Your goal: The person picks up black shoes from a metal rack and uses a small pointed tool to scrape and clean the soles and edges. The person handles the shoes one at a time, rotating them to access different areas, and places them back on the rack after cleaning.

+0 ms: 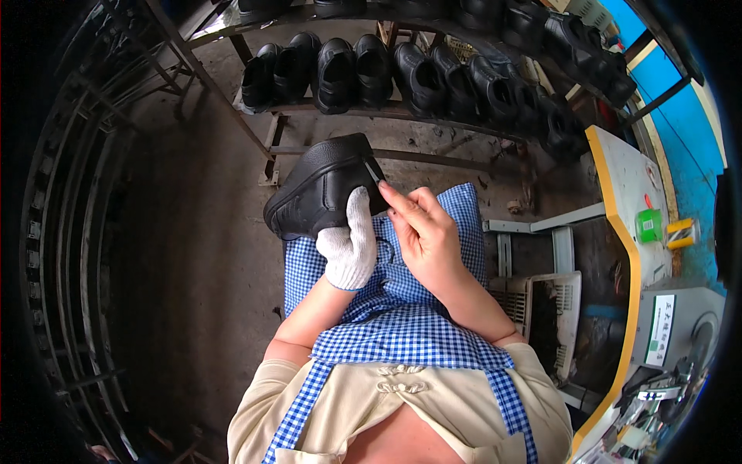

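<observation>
Gloved left hand (349,251) gripping black shoe (321,189), bare right hand (423,232) pinching thin tool (374,170), green box (649,225) on workbench (626,178)

Soft daylight, bright on the blue wall (680,108), dimmer toward the metal rack (85,232) far across from it. No harsh glare. Sharp in the middle, bent lines and black corners round the rim. Faint shadows under the shoe shelf (402,112).
</observation>
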Available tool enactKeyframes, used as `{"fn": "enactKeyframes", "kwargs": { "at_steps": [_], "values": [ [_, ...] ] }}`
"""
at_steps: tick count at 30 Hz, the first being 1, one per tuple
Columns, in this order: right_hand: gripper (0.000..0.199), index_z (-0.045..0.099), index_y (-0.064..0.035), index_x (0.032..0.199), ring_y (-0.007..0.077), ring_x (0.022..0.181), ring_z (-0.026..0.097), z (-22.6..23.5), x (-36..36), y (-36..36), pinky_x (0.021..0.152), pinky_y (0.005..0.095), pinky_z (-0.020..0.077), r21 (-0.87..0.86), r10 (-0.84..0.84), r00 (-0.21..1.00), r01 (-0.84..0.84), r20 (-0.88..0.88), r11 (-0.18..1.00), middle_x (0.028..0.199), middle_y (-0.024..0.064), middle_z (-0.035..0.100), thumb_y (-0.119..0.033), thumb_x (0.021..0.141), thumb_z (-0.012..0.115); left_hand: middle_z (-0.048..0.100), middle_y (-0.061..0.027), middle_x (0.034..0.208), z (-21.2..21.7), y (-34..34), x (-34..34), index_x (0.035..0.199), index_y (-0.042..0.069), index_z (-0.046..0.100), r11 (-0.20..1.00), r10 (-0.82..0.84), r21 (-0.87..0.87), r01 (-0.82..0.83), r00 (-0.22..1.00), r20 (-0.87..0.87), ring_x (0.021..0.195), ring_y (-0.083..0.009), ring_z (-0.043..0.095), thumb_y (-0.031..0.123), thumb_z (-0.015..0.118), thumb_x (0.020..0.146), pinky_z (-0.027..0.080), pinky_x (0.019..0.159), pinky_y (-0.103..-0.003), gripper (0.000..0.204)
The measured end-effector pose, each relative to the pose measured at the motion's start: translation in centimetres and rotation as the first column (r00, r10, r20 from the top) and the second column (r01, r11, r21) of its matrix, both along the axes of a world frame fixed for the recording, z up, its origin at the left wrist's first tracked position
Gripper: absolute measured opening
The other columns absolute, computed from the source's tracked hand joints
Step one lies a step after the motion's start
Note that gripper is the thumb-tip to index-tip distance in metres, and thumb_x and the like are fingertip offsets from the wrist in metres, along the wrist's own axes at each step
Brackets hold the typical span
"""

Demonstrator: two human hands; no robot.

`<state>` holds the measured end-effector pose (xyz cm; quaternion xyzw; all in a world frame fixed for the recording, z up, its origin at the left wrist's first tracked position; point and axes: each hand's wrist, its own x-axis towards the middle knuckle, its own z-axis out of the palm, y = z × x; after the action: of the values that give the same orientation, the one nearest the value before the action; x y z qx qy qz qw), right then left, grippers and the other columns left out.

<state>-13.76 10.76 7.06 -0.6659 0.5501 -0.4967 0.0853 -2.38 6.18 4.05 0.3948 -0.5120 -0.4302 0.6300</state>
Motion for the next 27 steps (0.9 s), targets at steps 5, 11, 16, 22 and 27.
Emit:
{"fn": "enactKeyframes", "kwargs": {
  "at_steps": [5,11,16,22,27],
  "values": [
    [0.041,0.063,-0.0117,0.133,0.0115,0.065,0.052,0.2,-0.4,-1.0,0.055,0.0249,0.0445,-0.021,0.019,0.987,-0.016,0.161,1.0,0.081,0.0053,0.052,-0.004,0.093,0.065,0.066,-0.0087,0.122,0.9,0.9,0.1,0.127,0.001,0.06,0.991,-0.115,-0.053,0.125,0.981,0.158,0.103,-0.0163,0.064,0.009,0.056,0.1,0.051,0.09,-0.031,0.028],
    [0.034,0.068,-0.0095,0.125,0.0081,0.068,0.051,1.5,-3.4,-1.8,0.059,0.0189,0.0406,0.097,0.02,0.852,-0.082,0.523,0.992,0.087,0.0033,0.059,-0.006,0.091,0.069,0.067,-0.0132,0.117,0.7,2.5,0.0,0.125,-0.003,0.06,0.932,-0.293,0.196,0.306,0.952,-0.094,0.108,-0.0168,0.063,0.01,0.059,0.098,0.05,0.093,-0.032,0.03],
    [0.032,0.072,-0.0086,0.116,0.0087,0.071,0.06,0.2,-5.3,-2.0,0.058,0.0209,0.0487,-0.017,0.138,0.954,-0.139,0.265,0.99,0.091,0.0027,0.064,-0.005,0.084,0.076,0.07,-0.0091,0.11,1.4,2.1,0.9,0.122,-0.002,0.063,0.875,-0.364,0.299,0.38,0.925,-0.111,0.096,-0.0129,0.066,0.016,0.059,0.1,0.053,0.081,-0.028,0.029],
    [0.033,0.073,-0.011,0.108,0.0176,0.072,0.069,0.7,-5.8,-2.7,0.06,0.0267,0.0583,-0.238,0.086,0.983,-0.125,-0.165,0.963,0.095,0.0051,0.065,-0.005,0.076,0.079,0.069,-0.0065,0.108,1.3,1.8,1.3,0.122,0.0,0.064,0.857,-0.384,0.327,0.398,0.917,-0.109,0.093,-0.0109,0.064,0.017,0.059,0.1,0.053,0.079,-0.026,0.028],
    [0.036,0.07,-0.01,0.108,0.0185,0.072,0.069,1.1,-5.3,-2.5,0.058,0.0277,0.0577,-0.232,0.033,0.976,-0.084,-0.216,0.969,0.097,0.0063,0.065,-0.003,0.074,0.081,0.069,-0.0052,0.105,1.2,1.9,1.4,0.121,0.0,0.064,0.859,-0.344,0.377,0.346,0.936,-0.074,0.09,-0.0101,0.064,0.015,0.059,0.1,0.053,0.078,-0.026,0.027]
  ]
}}
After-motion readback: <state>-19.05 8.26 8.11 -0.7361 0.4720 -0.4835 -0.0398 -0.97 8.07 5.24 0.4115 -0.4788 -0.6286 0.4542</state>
